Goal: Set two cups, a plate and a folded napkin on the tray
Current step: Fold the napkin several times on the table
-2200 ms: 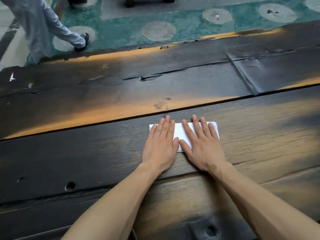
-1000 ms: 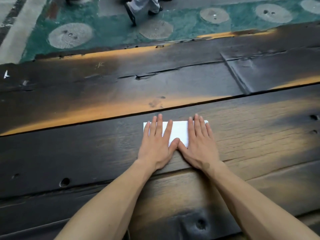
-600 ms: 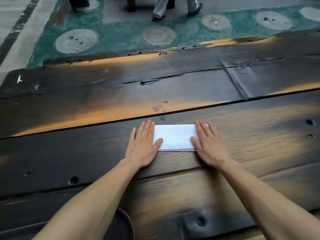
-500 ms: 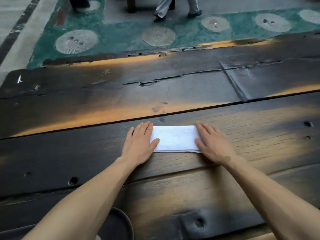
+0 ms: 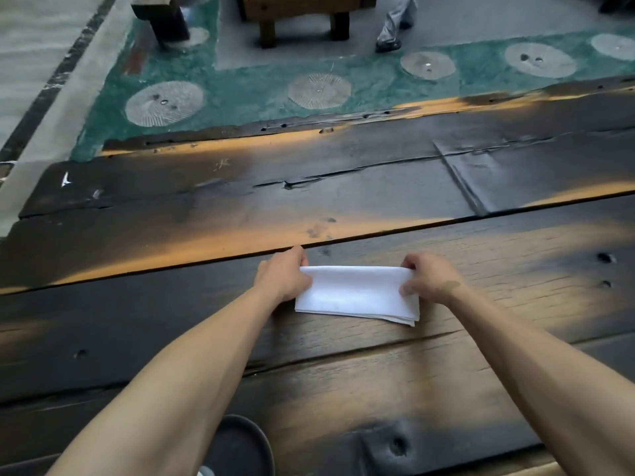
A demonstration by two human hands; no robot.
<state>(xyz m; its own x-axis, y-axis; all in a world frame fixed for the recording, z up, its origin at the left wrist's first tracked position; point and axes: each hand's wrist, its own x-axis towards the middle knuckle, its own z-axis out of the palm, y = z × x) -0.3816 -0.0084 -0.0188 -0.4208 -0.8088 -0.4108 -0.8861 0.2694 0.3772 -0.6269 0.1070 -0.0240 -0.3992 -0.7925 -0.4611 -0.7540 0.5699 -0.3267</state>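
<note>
The left hand [image 5: 282, 276] and right hand [image 5: 430, 278] each pinch an end of the white folded cloth napkin [image 5: 355, 293], mid-frame on the dark plank counter [image 5: 206, 304]. Its loose layers fan at the lower right corner; an uneven lift could spill the fold open.

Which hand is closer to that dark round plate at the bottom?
Left. The left hand pinches the napkin's left end, more nearly above the dark round plate. The right hand pinches the right end, farther off to the side.
</note>
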